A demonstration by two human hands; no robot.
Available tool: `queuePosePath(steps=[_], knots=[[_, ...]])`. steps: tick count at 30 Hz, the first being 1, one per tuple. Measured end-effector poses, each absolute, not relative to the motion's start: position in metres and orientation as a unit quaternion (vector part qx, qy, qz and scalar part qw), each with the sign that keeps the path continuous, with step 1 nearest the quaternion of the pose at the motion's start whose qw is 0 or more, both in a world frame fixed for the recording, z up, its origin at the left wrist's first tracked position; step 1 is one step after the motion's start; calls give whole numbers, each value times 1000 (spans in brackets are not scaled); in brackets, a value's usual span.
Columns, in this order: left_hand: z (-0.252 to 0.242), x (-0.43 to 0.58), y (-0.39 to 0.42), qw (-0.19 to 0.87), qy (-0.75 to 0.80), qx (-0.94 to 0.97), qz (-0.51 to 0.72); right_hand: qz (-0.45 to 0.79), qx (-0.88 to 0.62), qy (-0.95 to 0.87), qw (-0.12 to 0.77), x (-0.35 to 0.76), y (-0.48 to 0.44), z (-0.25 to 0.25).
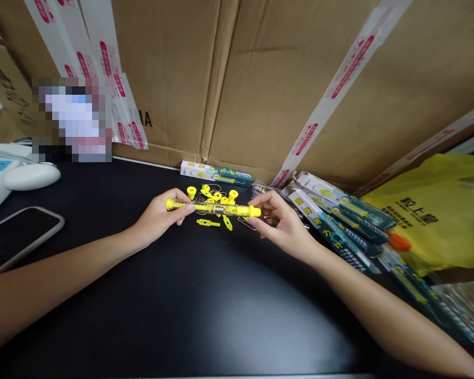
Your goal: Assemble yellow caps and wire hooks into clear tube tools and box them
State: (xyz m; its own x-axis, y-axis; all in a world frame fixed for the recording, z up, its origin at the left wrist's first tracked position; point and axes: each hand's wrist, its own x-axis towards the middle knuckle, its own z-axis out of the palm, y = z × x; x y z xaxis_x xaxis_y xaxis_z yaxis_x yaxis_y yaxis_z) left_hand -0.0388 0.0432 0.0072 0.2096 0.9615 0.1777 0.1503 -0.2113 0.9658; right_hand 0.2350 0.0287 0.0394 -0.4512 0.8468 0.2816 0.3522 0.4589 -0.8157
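A clear tubular spring scale (217,209) with yellow ends lies level between my hands, above the black table. Its left part is pinched between the thumb and fingers of my left hand (160,217). My right hand (279,223) has its thumb and fingers closed about the yellow cap (254,211) at the other end. A spring and a yellow inner piece show through the tube. Just behind and below it are several loose yellow caps (233,195) and thin wire hooks. Two flat yellow pieces, one of them a slotted tab (208,223), lie nearer to me.
One printed box (216,173) lies at the back against large cardboard cartons (284,68). Several more boxes (342,210) are piled on the right, beside a yellow plastic bag (438,210). A phone (21,239) and a white rounded device (30,176) are at left.
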Motion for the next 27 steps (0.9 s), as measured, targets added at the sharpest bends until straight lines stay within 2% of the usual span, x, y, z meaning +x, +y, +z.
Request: queuePosePath(steps=[11, 23, 27], knots=[[6, -39, 44, 449, 436, 637, 449, 278, -404, -782, 384, 235, 32, 34], [5, -41, 45, 446, 438, 638, 449, 260, -397, -788, 391, 235, 32, 37], [5, -40, 45, 434, 445, 643, 447, 291, -407, -765, 406, 232, 31, 34]])
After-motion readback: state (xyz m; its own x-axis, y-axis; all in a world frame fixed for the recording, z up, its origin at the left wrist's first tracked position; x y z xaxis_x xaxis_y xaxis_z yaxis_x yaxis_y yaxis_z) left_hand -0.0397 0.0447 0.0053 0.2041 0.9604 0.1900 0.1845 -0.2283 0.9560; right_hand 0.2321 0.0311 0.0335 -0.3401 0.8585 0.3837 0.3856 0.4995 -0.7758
